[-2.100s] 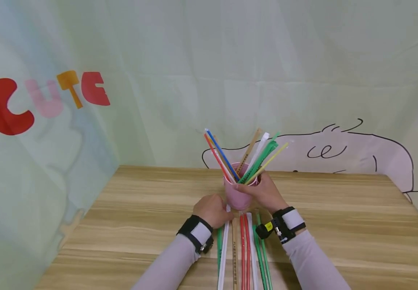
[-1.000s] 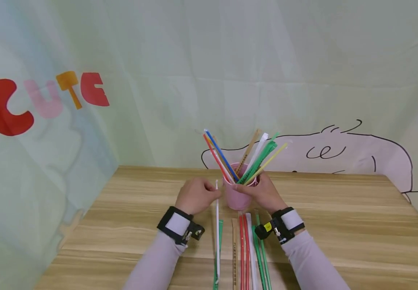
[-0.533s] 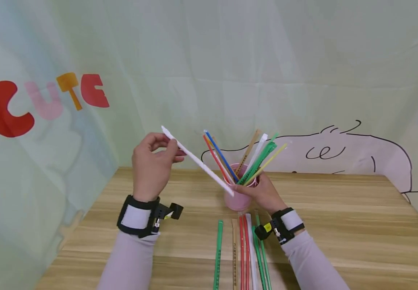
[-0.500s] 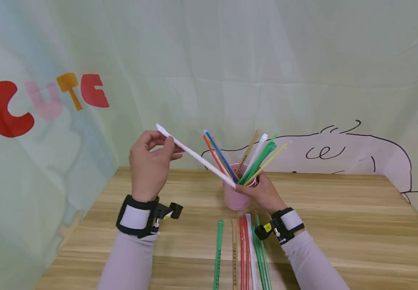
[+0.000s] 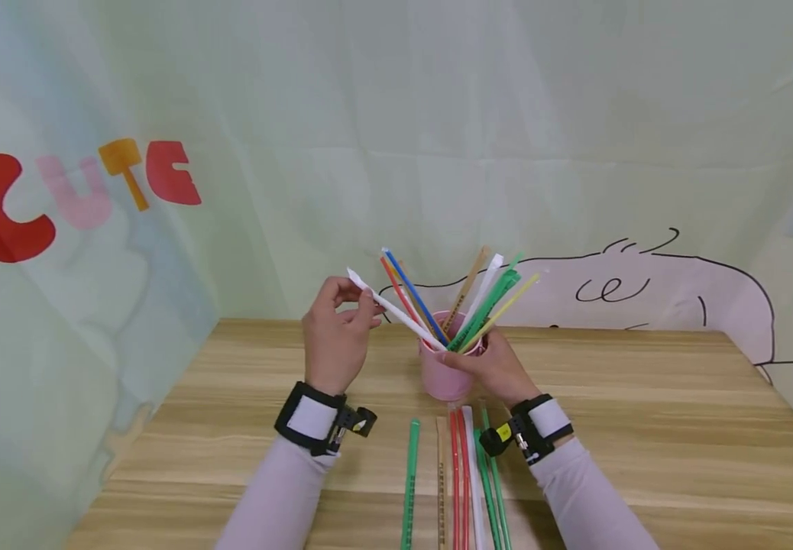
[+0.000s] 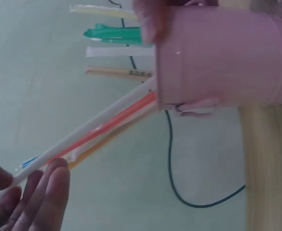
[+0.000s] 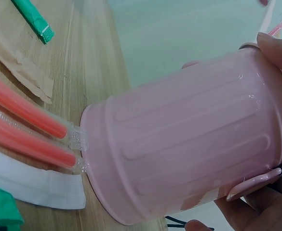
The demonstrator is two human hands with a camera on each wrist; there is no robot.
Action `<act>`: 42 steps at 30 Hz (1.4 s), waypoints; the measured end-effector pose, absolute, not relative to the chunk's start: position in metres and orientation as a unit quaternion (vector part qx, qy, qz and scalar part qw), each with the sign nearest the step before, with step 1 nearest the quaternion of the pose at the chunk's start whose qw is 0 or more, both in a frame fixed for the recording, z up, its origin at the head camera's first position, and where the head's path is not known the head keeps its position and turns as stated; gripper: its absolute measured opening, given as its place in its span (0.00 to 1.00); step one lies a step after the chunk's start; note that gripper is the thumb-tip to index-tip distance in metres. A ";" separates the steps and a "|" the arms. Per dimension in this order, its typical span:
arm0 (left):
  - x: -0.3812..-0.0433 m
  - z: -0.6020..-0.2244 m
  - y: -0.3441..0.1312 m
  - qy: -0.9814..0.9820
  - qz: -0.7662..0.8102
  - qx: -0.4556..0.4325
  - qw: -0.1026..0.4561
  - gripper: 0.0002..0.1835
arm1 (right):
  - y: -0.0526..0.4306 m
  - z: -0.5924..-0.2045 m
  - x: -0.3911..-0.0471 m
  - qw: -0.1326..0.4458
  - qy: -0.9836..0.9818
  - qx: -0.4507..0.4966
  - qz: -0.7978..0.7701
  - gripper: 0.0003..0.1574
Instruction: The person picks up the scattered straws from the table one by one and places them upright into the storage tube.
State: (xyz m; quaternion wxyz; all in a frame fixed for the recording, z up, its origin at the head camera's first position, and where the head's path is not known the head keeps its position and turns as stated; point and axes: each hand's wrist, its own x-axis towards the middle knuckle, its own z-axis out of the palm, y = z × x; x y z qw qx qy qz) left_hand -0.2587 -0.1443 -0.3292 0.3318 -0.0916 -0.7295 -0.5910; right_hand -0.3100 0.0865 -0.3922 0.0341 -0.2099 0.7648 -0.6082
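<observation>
A pink bucket-shaped cup with side handles stands on the wooden table, holding several wrapped drinking straws in blue, red, brown, white, green and yellow. My right hand grips its rim from the right, thumb at the front. Between thumb and fingers my left hand pinches the upper end of a white paper-wrapped straw. That straw slants down to the right, and its lower end is inside the cup's mouth in the left wrist view, where the cup appears sideways.
In front of the cup several wrapped straws lie side by side on the table: a green straw, a brown straw, red straws, a white straw and more green ones. A printed cloth hangs behind.
My left hand has lifted the white straw from the table row, swung it up and left, then brought it back right with its lower end into the cup. My right hand keeps its grip.
</observation>
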 end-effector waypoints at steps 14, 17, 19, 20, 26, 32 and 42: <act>-0.284 -0.378 -0.130 -0.838 -0.517 -0.112 0.134 0.18 | 0.087 -0.391 -0.311 0.029 0.770 -0.212 -0.601 0.42; -0.288 -0.387 -0.126 -0.847 -0.504 -0.143 0.091 0.31 | 0.086 -0.383 -0.305 0.029 0.768 -0.215 -0.603 0.41; -0.290 -0.392 -0.122 -0.853 -0.490 -0.161 0.078 0.38 | 0.085 -0.375 -0.300 0.032 0.764 -0.221 -0.605 0.41; -0.292 -0.395 -0.119 -0.854 -0.487 -0.168 0.073 0.41 | 0.085 -0.371 -0.297 0.034 0.762 -0.224 -0.606 0.41; -0.298 -0.404 -0.105 -0.823 -0.519 -0.221 0.065 0.49 | 0.083 -0.364 -0.291 0.040 0.757 -0.227 -0.612 0.40; -0.285 -0.390 -0.098 -0.776 -0.580 -0.242 0.063 0.48 | 0.079 -0.366 -0.292 0.049 0.758 -0.224 -0.611 0.38; -0.286 -0.389 -0.084 -0.771 -0.582 -0.240 0.100 0.45 | 0.086 -0.393 -0.310 0.040 0.761 -0.199 -0.616 0.39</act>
